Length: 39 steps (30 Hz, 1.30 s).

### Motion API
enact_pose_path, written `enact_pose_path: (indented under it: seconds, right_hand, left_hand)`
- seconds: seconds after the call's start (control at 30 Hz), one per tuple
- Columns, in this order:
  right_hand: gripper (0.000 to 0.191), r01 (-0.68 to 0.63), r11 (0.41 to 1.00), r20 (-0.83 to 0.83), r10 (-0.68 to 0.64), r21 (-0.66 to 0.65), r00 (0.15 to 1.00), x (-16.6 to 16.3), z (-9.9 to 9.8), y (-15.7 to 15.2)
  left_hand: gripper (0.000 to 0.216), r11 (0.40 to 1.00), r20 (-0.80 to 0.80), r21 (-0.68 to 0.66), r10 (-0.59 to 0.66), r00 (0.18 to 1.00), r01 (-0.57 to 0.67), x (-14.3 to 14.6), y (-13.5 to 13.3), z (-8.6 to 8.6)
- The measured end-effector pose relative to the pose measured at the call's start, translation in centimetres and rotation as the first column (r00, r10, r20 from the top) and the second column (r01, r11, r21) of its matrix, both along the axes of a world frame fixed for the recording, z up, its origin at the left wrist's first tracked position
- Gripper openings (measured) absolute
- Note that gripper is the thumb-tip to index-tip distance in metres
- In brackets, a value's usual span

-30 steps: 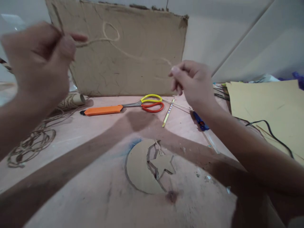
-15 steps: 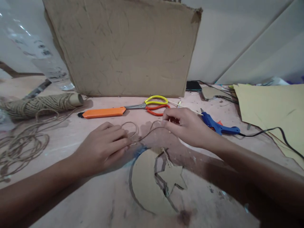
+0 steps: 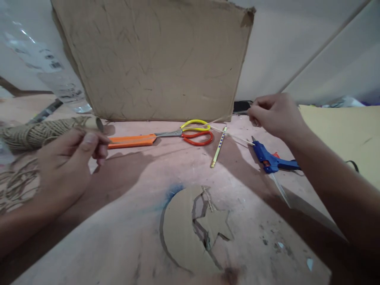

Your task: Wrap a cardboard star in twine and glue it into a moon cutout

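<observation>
My left hand (image 3: 67, 168) hovers over the table's left side, thumb and fingers pinched shut on a strand of jute twine. My right hand (image 3: 276, 114) is raised at the right, near the lower right corner of the upright cardboard sheet (image 3: 157, 59), pinched on the other end. A thin stretch of the twine (image 3: 220, 118) shows taut just left of the right hand, above the scissors (image 3: 196, 132). Below and between the hands a cardboard crescent (image 3: 178, 229) lies flat, with a cardboard star (image 3: 216, 225) inside it.
An orange utility knife (image 3: 130, 140), a pencil (image 3: 219, 146), a thin wooden stick (image 3: 234, 137) and a blue glue gun (image 3: 273, 160) lie on the pink table. A twine spool (image 3: 38, 130) and loose twine loops (image 3: 14, 186) are at the left, a plastic bottle (image 3: 50, 67) behind, yellow card (image 3: 350, 134) at the right.
Both hands dropped from in front of the cardboard sheet to the table near the crescent, then moved apart: left hand to the left, right hand up and right, drawing the twine straight.
</observation>
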State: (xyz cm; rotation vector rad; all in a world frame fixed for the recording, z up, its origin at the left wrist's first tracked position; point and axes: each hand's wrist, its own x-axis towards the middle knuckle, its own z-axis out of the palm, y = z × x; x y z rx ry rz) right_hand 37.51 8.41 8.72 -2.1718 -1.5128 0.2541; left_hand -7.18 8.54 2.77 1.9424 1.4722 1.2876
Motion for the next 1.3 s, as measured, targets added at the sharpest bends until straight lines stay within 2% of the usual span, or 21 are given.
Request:
enact_pose_path:
  seconds: [0.1, 0.2, 0.33, 0.47, 0.57, 0.7, 0.77, 0.83, 0.93, 1.07, 1.17, 1.3]
  right_hand:
    - [0.033, 0.087, 0.996, -0.009, -0.087, 0.004, 0.996, 0.9, -0.1, 0.7]
    - [0.035, 0.089, 0.996, -0.041, -0.089, -0.007, 0.995, 0.8, -0.6, 1.3]
    - [0.035, 0.004, 0.999, -0.087, -0.007, -0.033, 0.996, 0.0, -1.3, 1.9]
    - [0.03, -0.089, 0.995, -0.128, 0.084, -0.033, 0.988, -1.1, -1.9, 2.9]
    - [0.033, -0.127, 0.99, -0.182, 0.136, 0.061, 0.974, -2.3, -1.6, 4.0]
    - [0.033, -0.122, 0.955, -0.25, 0.192, 0.271, 0.949, -4.3, -0.5, 4.4]
    - [0.03, -0.156, 0.937, -0.272, 0.246, 0.313, 0.93, -5.3, -0.5, 3.5]
    - [0.027, -0.231, 0.928, -0.286, 0.315, 0.291, 0.905, -6.4, -1.1, 2.1]
    - [0.018, -0.371, 0.91, -0.285, 0.41, 0.183, 0.866, -7.9, -2.5, -0.6]
    - [0.018, -0.508, 0.86, -0.203, 0.506, 0.048, 0.838, -9.7, -3.3, -3.1]
    - [0.021, -0.557, 0.83, -0.15, 0.548, -0.023, 0.823, -10.6, -3.1, -4.0]
    - [0.02, -0.599, 0.794, -0.157, 0.582, -0.102, 0.798, -11.3, -2.9, -4.9]
  left_hand:
    - [0.035, 0.998, 0.061, -0.046, 0.045, 0.997, -0.042, -0.5, -0.2, 0.5]
    - [0.027, 0.997, 0.181, -0.07, 0.039, 0.983, -0.026, -0.9, 0.6, 0.5]
    - [0.03, 0.986, 0.338, -0.139, -0.039, 0.941, 0.09, -1.0, 2.9, -0.3]
    - [0.038, 0.941, 0.393, -0.22, -0.155, 0.906, 0.257, 1.1, 4.8, -1.0]
    - [0.037, 0.906, 0.396, -0.223, -0.252, 0.883, 0.359, 3.8, 6.0, -0.4]
    - [0.026, 0.903, 0.325, -0.109, -0.362, 0.874, 0.415, 5.8, 6.7, 1.6]
    - [0.036, 0.885, 0.253, -0.07, -0.43, 0.866, 0.46, 5.6, 5.9, 2.1]
    - [0.041, 0.844, 0.188, -0.081, -0.509, 0.84, 0.529, 4.9, 4.1, 1.9]
    - [0.043, 0.779, 0.133, -0.176, -0.587, 0.799, 0.601, 3.9, 0.2, 0.6]
    - [0.054, 0.751, 0.092, -0.196, -0.626, 0.774, 0.63, 3.7, -3.8, -1.3]
    - [0.052, 0.733, 0.067, -0.157, -0.66, 0.748, 0.661, 3.8, -4.5, -2.5]
    - [0.036, 0.694, 0.015, -0.14, -0.711, 0.703, 0.706, 3.7, -4.0, -3.3]
